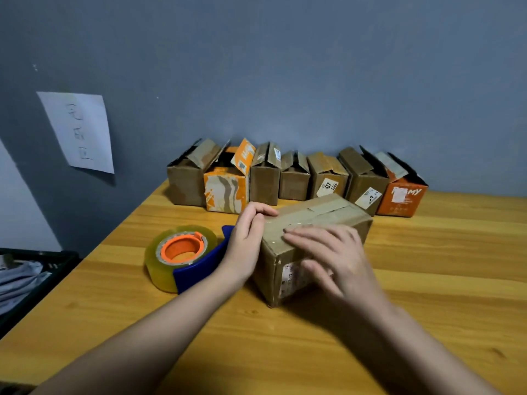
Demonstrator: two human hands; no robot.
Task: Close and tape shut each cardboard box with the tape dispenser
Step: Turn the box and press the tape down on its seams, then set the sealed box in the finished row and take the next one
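Observation:
A closed brown cardboard box (322, 215) lies in the middle of the wooden table (442, 280), with clear tape along its top seam. My left hand (246, 240) rests against the box's left side, fingers curled over its top edge. My right hand (333, 258) lies flat and spread over the near end of the box, pressing on the taped top. The tape dispenser (182, 256), blue with an orange hub and a big clear roll, lies on the table just left of my left hand, untouched.
Several cardboard boxes (293, 178) with their flaps up stand in a row along the grey wall, two of them orange. A paper sheet (78, 132) hangs on the wall at left. A dark crate with cloth (25, 277) sits beside the table's left edge.

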